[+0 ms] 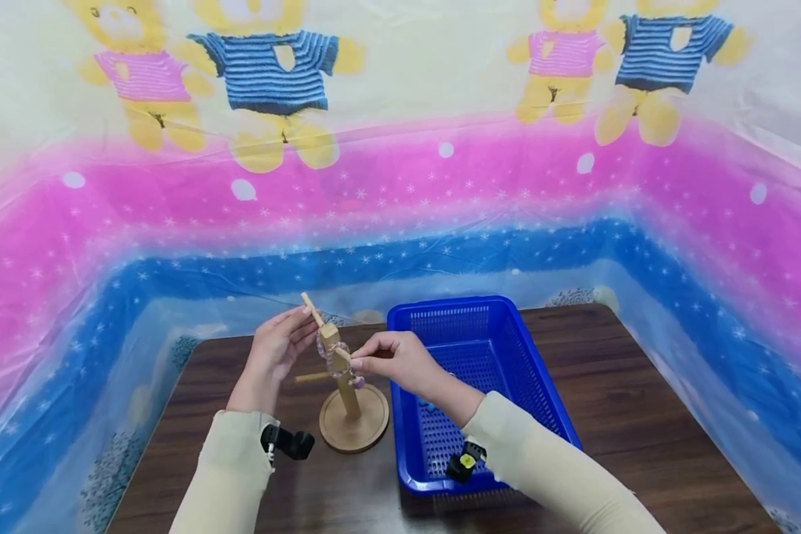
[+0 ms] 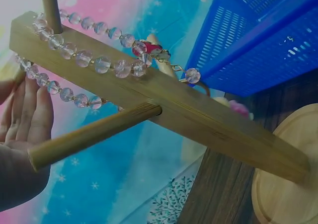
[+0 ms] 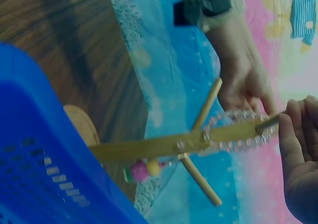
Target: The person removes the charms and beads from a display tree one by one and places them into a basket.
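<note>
A wooden stand (image 1: 351, 400) with a round base and several side pegs stands upright on the table. A string of clear pink beads (image 2: 82, 58) loops round the top of its post, over the upper pegs. Colourful charms (image 3: 140, 170) dangle from it, one pink and one yellow. My left hand (image 1: 279, 350) pinches the upper left peg near its tip. With thumb and fingers, my right hand (image 1: 400, 362) pinches the end of the upper right peg, beside the beads. A lower peg (image 2: 94, 137) sticks out bare.
A blue plastic basket (image 1: 400, 445) stands just right of the stand, under my right forearm. Small items inside it are partly hidden by that arm. The dark wooden table (image 1: 647, 415) is bordered by a printed cloth (image 1: 400, 259) at the back and sides.
</note>
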Demonstrator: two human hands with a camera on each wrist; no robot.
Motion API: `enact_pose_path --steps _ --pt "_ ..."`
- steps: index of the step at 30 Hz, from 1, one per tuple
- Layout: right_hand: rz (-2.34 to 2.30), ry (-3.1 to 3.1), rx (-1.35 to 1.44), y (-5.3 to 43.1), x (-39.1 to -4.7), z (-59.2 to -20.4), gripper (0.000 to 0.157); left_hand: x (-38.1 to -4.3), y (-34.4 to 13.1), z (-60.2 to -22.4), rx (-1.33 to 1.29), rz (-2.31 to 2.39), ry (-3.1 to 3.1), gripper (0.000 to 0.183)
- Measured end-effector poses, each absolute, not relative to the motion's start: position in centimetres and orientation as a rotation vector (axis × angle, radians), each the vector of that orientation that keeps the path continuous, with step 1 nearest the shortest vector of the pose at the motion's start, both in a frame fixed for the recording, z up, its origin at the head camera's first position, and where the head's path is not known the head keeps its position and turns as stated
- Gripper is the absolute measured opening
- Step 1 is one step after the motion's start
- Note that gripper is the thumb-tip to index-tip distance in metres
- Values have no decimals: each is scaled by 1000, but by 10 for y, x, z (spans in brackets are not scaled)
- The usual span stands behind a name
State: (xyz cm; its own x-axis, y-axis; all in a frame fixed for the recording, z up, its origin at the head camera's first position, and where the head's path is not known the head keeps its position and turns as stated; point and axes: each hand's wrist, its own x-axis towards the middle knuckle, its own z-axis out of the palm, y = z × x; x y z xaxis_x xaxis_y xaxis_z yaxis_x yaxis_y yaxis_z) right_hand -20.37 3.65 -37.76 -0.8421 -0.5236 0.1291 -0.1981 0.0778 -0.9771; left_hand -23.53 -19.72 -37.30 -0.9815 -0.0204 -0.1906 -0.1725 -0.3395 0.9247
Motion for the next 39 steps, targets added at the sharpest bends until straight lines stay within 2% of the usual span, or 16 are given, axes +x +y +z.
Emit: enact_pose_path --steps 6,14,18,19,23,24,26,31,39 --pt "-1911 2115 -711 20 -190 -385 17 -246 -195 -371 -190 2321 1805 13" --pt "-2012 2128 -743 0 -176 -389 16 -254 -191 -372 -86 2263 1770 31" --pt "-2022 2151 -730 -2 -174 -388 14 -252 -196 -369 -86 2205 1918 13" --pt "-2018 2160 -729 -1 -173 -388 13 -250 -199 -369 -69 2177 1984 17" --pt "-2008 2175 -732 1 -173 -387 14 -238 -209 -373 5 2104 2171 55" --pt "-2006 2180 -729 2 -173 -387 14 -234 -211 -376 14 2115 2177 59" --pt "-2003 2188 -723 3 -173 -388 14 -224 -215 -385 -15 2185 2126 54" --pt "-1998 2196 -728 2 -173 -389 16 -202 -216 -413 -133 2464 1908 14" --pt "-2014 2204 -709 1 -174 -391 15 -186 -203 -449 74 2867 1425 19"
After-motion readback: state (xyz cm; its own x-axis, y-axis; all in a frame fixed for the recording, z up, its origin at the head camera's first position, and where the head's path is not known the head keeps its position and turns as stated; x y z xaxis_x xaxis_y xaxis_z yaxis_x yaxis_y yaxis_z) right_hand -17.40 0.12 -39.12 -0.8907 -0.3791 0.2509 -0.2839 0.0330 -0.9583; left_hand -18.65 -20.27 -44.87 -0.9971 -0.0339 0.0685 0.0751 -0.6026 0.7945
